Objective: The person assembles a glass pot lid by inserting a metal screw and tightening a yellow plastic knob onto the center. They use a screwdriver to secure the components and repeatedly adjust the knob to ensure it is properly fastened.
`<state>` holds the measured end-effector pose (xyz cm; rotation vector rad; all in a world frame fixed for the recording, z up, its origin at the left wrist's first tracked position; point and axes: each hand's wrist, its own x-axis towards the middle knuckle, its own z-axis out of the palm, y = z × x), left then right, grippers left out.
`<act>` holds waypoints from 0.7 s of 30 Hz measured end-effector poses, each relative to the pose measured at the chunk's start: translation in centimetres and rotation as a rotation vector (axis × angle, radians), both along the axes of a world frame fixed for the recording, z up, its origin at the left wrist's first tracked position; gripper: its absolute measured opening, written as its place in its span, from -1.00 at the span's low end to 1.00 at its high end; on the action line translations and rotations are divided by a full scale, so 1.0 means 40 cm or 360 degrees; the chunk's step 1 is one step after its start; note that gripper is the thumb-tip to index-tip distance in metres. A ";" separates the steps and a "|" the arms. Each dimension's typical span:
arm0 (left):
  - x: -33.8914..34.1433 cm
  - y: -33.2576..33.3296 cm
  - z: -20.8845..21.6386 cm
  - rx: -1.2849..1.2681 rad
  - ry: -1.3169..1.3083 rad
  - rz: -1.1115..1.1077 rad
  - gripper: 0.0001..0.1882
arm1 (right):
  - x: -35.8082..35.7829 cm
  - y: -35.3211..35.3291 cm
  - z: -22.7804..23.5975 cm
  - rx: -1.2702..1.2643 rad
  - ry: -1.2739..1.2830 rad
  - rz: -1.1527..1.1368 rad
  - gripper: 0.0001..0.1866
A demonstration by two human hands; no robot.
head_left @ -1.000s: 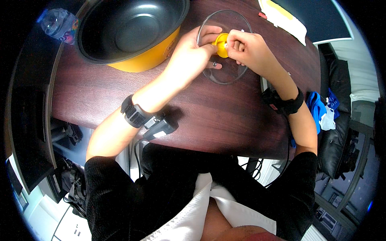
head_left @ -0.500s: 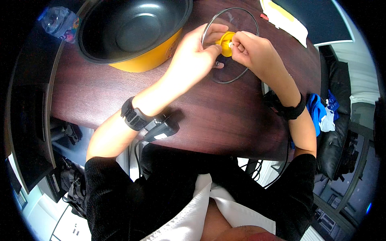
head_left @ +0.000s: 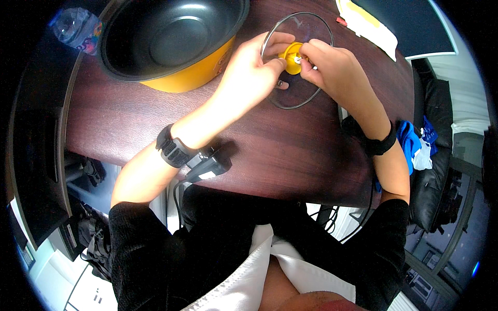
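A round glass lid (head_left: pixel 296 107) with a metal rim is held up over the table by my left hand (head_left: pixel 250 66). That hand is closed, its fingers behind the lid's left part and its thumb against a yellow knob (head_left: pixel 293 68). The knob's hollow side faces up, in the lid's middle area. My right hand (head_left: pixel 332 63) is closed in a pinch at the knob's hollow, on a small white piece (head_left: pixel 297 60). Fingers hide most of that piece, so its kind does not show.
A yellow pot (head_left: pixel 181 82) with a dark inside stands left of my hands. Beyond it is a clear plastic bottle (head_left: pixel 78 30). A yellow and white sheet-like item (head_left: pixel 365 26) and a small red piece (head_left: pixel 341 22) lie at the far right. A black cabled device (head_left: pixel 210 167) sits by the table's near edge.
My right fingers have shifted slightly at the knob, and the white piece shows a little more. The lid has tipped or sunk very slightly. My left hand stays nearly where it was.
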<state>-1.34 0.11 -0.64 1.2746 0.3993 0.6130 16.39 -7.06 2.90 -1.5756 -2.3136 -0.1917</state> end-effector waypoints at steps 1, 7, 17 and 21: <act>-0.001 -0.001 0.002 -0.0020 0.0009 0.0015 -0.59 | 0.000 0.001 -0.001 -0.0025 0.0039 -0.0006 -0.83; 0.005 0.000 -0.003 -0.0283 0.0034 0.0061 -0.60 | 0.007 -0.005 -0.009 -0.0059 0.0192 -0.0135 -0.84; 0.000 0.002 -0.006 -0.0625 0.0060 0.0104 -0.61 | 0.072 -0.050 0.005 -0.0338 0.0395 -0.0386 -0.79; 0.004 0.001 -0.006 -0.0599 0.0067 0.0094 -0.62 | 0.162 -0.109 -0.002 -0.0446 0.0357 -0.0606 -0.77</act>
